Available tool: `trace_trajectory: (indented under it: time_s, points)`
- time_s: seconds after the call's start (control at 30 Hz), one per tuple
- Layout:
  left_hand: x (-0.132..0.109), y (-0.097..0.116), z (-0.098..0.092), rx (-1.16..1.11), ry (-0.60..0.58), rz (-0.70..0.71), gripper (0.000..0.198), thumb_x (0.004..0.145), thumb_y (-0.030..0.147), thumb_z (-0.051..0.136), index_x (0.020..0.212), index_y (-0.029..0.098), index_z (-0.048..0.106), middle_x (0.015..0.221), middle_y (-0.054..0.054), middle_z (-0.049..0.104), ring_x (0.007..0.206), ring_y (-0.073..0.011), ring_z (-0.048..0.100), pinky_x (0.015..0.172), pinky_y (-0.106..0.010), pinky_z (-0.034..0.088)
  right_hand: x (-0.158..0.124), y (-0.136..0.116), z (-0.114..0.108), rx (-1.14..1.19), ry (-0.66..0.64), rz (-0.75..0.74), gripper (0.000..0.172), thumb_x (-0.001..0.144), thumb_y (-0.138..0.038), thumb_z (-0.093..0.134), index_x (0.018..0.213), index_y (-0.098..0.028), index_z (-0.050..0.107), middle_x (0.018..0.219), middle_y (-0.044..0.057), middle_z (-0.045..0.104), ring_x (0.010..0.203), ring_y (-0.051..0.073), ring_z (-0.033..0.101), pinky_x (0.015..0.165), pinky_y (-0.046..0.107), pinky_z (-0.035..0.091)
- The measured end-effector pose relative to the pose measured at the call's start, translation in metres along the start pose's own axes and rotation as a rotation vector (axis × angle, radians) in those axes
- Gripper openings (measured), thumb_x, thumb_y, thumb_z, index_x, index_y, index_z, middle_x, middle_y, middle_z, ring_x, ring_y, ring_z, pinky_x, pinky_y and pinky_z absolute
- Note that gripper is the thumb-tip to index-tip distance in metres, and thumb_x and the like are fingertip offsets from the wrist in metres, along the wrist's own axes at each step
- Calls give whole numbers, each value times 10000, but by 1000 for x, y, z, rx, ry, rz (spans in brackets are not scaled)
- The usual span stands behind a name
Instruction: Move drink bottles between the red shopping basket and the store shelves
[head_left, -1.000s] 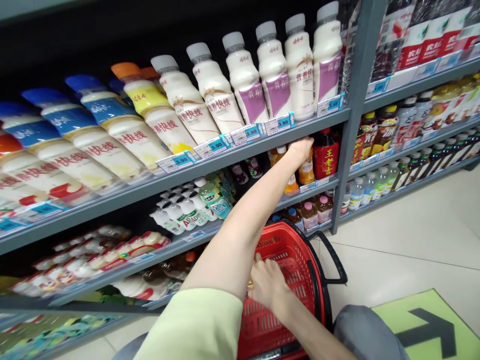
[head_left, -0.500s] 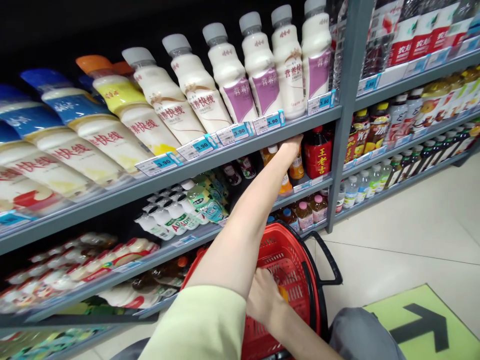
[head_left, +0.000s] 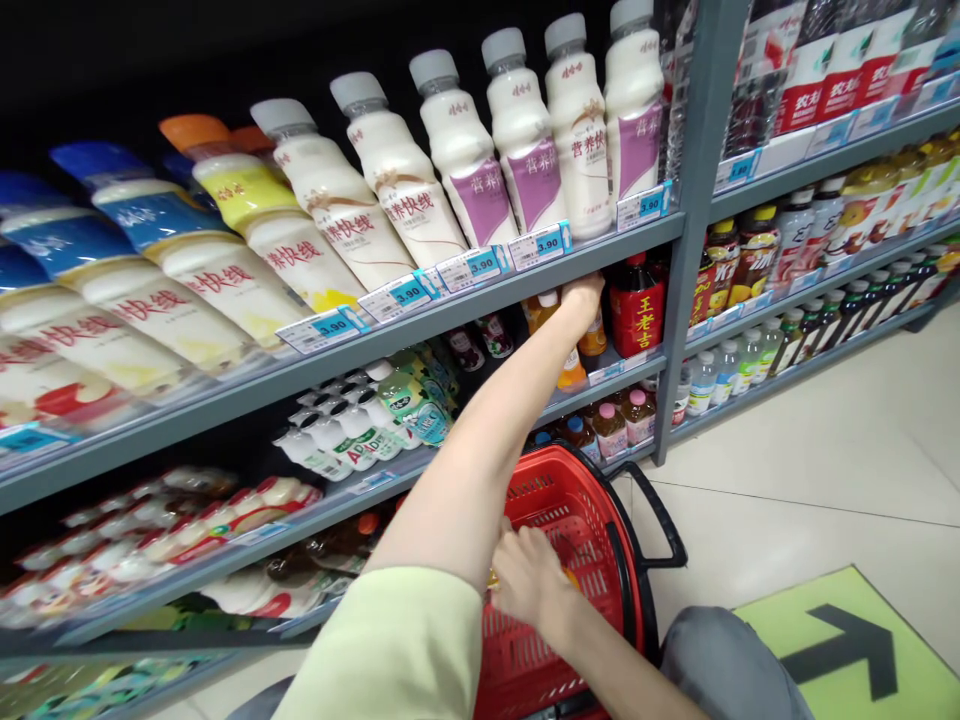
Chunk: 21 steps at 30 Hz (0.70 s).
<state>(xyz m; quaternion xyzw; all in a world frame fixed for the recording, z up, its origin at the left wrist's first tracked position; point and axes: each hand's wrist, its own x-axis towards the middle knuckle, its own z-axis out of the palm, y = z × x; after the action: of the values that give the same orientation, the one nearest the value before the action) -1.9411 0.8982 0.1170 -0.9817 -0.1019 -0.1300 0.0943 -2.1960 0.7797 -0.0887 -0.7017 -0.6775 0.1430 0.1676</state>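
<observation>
My left arm reaches across to the lower shelf, where my left hand (head_left: 583,298) is among orange drink bottles (head_left: 571,372), just under the upper shelf's edge. Its fingers are hidden. A red bottle (head_left: 636,310) stands to the right of that hand. Inside the red basket (head_left: 592,490) my right hand (head_left: 529,578) is closed, with orange parts of a bottle (head_left: 572,579) showing on both sides of it. Most of that bottle is covered by the hand.
White milk-drink bottles (head_left: 454,160) lean along the upper shelf (head_left: 480,290). Small white bottles (head_left: 352,430) lie lower left. A grey shelf post (head_left: 694,180) rises at right. The basket's black handle (head_left: 664,520) sticks out over the floor, near my knee (head_left: 727,665) and a green arrow marker (head_left: 855,640).
My left hand has shifted slightly left and down under the shelf edge. My right hand has turned a little in the basket, and orange now also shows on its left side.
</observation>
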Motion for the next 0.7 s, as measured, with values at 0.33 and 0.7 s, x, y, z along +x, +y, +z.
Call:
trace_trajectory:
  time_s: [0.33,0.7]
  points:
    - [-205,6,-30,211,-121,341,376,1049,321,303,1223,145,586,1236,-166,605,1147,-303,563,935,-428,479,-4,13,-19,-37,58,80,768,749,-169,710,1460,-100,427,1191,195,677,949,313,727,778,385,565]
    - [-371,-75,26,-594,-370,-3,470,805,229,725,1256,203,594,1287,-109,610,1192,-255,590,1069,-391,458,9,8,-1,59,123,309,1097,773,-320,807,1606,-185,106,1272,171,670,1015,333,725,799,366,521]
